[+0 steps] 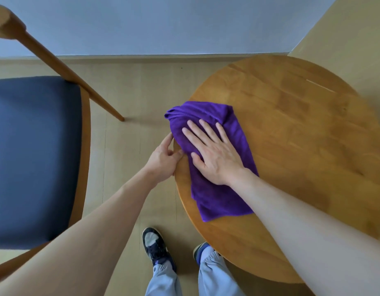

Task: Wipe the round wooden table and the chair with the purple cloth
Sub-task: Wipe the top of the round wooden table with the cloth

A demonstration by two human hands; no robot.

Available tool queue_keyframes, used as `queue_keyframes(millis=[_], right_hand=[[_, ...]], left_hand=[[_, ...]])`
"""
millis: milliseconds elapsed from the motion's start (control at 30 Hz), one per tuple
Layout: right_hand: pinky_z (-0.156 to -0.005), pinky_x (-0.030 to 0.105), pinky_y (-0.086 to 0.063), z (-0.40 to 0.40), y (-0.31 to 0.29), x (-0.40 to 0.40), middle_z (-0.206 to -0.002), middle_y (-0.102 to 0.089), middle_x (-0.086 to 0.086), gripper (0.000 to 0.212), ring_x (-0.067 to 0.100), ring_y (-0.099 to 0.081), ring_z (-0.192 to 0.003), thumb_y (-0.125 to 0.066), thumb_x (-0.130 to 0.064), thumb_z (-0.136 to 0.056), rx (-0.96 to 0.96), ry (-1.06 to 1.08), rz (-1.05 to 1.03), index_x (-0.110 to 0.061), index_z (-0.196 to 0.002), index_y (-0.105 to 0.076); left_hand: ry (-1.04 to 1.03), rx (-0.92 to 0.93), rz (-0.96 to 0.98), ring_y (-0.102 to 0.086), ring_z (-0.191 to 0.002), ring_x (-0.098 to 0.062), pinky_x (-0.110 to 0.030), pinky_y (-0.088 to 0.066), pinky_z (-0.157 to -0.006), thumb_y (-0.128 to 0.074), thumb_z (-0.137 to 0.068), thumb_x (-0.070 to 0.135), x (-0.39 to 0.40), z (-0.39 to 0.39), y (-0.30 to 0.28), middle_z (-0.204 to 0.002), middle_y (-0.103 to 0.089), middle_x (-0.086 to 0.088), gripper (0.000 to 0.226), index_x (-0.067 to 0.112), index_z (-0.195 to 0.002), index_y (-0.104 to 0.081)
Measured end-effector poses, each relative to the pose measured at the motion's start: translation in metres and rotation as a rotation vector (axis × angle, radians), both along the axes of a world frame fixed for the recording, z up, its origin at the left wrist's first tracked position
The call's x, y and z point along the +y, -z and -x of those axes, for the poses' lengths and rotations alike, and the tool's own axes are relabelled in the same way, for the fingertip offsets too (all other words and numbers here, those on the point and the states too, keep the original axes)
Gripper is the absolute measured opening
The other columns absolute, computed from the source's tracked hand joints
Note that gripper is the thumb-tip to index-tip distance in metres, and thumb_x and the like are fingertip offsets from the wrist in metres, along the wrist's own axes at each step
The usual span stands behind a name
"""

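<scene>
both hands at round wooden table (pixel 291 129): right hand (pixel 214 154) flat, fingers spread, pressing purple cloth (pixel 217 195) near left rim; left hand (pixel 163 161) pinching that rim. wooden chair with dark blue seat (pixel 35 159) well left.

We take this for a room in a home, likely a dining corner. We see a round wooden table (pixel 291 116) beside a wooden chair (pixel 84 129) with a dark blue upholstered seat, pale wood-look flooring (pixel 129 86) underfoot, and a plain light wall (pixel 163 24) meeting a low skirting board.
</scene>
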State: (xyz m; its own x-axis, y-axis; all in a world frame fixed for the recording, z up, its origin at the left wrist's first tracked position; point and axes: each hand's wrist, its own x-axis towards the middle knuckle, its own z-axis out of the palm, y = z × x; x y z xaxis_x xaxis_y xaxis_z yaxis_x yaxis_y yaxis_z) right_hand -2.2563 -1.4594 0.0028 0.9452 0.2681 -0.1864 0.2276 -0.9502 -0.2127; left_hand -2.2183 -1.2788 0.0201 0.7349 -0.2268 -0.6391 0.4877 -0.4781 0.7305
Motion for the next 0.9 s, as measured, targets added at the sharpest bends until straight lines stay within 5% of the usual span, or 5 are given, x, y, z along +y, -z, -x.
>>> queue_keyframes(millis=[100,167,467,667,900], right_hand=[[-0.126,0.055,-0.003,0.015,-0.001,0.017,-0.173,-0.005,-0.007,0.070,0.020,-0.001,-0.159,-0.030,-0.044,-0.098,-0.021,0.284,0.001,-0.028,-0.164,-0.013],[-0.126,0.055,0.001,0.025,-0.001,0.043,-0.173,-0.004,-0.004,0.072,0.022,0.001,-0.159,-0.030,-0.046,-0.097,-0.027,0.422,0.005,-0.026,-0.164,-0.012],[-0.127,0.053,-0.001,0.051,-0.003,0.000,-0.173,-0.002,-0.006,0.077,0.023,0.000,-0.159,-0.037,-0.046,-0.094,0.011,-0.098,0.053,-0.026,-0.165,-0.012],[-0.126,0.054,-0.001,0.012,-0.001,0.030,-0.173,-0.006,-0.006,0.074,0.021,-0.002,-0.159,-0.030,-0.045,-0.095,-0.009,0.266,-0.013,-0.026,-0.164,-0.015],[-0.125,0.057,-0.002,0.031,0.000,0.064,-0.173,-0.003,-0.002,0.072,0.027,0.003,-0.159,-0.026,-0.044,-0.097,-0.001,0.235,0.021,-0.021,-0.164,-0.012]], left_hand=[[0.010,0.071,0.001,-0.068,-0.099,-0.046,-0.053,-0.061,-0.079,-0.050,-0.106,0.016,0.000,-0.002,-0.006,-0.113,-0.071,-0.025,0.064,0.046,-0.158,-0.026],[-0.012,0.111,0.026,-0.071,-0.077,-0.027,-0.042,-0.063,-0.066,-0.048,-0.105,0.010,0.001,-0.004,-0.006,-0.095,-0.073,-0.013,0.066,0.048,-0.156,-0.030],[0.021,0.053,-0.048,-0.061,-0.075,-0.022,-0.045,-0.059,-0.073,-0.042,-0.098,0.000,0.003,-0.003,-0.005,-0.093,-0.067,-0.013,0.052,0.030,-0.140,-0.051],[0.061,-0.048,-0.124,-0.064,-0.076,-0.034,-0.049,-0.061,-0.077,-0.050,-0.105,0.025,0.000,0.001,-0.007,-0.090,-0.068,-0.018,0.057,0.037,-0.157,-0.031],[0.126,0.067,-0.102,-0.067,-0.070,-0.026,-0.043,-0.058,-0.068,-0.036,-0.094,-0.006,0.009,-0.008,-0.018,-0.093,-0.069,-0.020,0.056,0.023,-0.139,-0.052]])
